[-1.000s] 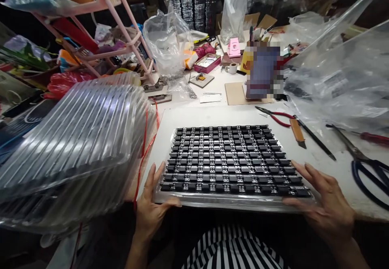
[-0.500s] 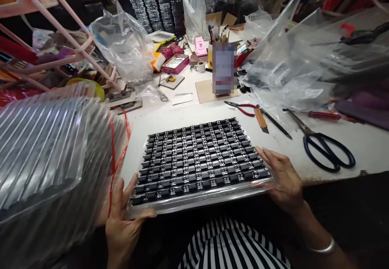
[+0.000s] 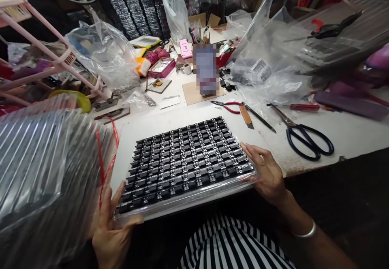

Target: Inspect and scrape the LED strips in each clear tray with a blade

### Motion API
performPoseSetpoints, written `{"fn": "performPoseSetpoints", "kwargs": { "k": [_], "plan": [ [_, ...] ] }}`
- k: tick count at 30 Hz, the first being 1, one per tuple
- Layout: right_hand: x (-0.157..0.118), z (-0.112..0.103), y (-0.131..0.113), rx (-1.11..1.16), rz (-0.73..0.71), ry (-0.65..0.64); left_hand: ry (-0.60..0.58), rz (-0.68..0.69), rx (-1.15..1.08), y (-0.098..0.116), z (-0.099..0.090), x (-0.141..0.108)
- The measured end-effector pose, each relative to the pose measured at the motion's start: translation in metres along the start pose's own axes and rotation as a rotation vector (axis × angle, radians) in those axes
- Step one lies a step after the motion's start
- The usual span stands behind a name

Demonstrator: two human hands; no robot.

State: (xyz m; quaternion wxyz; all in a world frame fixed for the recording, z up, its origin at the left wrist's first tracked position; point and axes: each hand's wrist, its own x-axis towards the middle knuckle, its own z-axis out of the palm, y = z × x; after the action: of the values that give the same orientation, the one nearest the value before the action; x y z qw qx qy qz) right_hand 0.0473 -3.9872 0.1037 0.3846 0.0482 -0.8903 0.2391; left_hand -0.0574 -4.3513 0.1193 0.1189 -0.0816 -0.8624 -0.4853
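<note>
A clear plastic tray [image 3: 194, 192] filled with rows of small black electronic parts [image 3: 185, 159] is held level over the front edge of the white table. My left hand [image 3: 112, 228] grips its near left corner, thumb along the front rim and fingers at the side. At the right side, my right hand [image 3: 267, 171] is closed on the tray's edge, with some fingers hidden beneath it. To the left of my left hand stands a stack of clear ribbed plastic trays [image 3: 45, 171] with a red string [image 3: 101, 155] hanging by it.
Blue-handled scissors [image 3: 306, 139], red-handled pliers [image 3: 227, 107], a cutter with an orange handle [image 3: 245, 116] and a red screwdriver [image 3: 304, 107] lie at the right. Clear plastic bags [image 3: 103, 54], a pink rack [image 3: 60, 54] and a blurred phone-like object [image 3: 206, 68] stand farther back.
The whole view has shifted, so the table's things sit farther left in the picture. Both hands keep their hold on the tray, which appears slightly more tilted in the picture.
</note>
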Motion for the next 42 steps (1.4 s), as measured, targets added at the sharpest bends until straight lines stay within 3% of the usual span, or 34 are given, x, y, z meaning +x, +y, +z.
{"fn": "performPoseSetpoints", "kwargs": {
  "k": [7, 14, 23, 31, 42],
  "plan": [
    [0.000, 0.000, 0.001, 0.037, 0.042, -0.007, 0.049, 0.143, 0.016, 0.005, 0.007, 0.001],
    [-0.001, 0.001, 0.002, 0.053, 0.080, -0.003, 0.067, 0.189, 0.055, 0.008, 0.008, 0.002],
    [-0.002, 0.000, 0.002, 0.059, 0.109, -0.004, 0.120, 0.187, -0.005, -0.001, 0.012, 0.004],
    [-0.003, 0.000, 0.000, -0.001, 0.096, 0.016, 0.129, 0.195, -0.027, 0.006, 0.011, 0.004],
    [-0.007, -0.002, -0.006, -0.099, 0.222, -0.008, 0.159, 0.234, -0.021, 0.009, 0.008, 0.006]
  ]
}}
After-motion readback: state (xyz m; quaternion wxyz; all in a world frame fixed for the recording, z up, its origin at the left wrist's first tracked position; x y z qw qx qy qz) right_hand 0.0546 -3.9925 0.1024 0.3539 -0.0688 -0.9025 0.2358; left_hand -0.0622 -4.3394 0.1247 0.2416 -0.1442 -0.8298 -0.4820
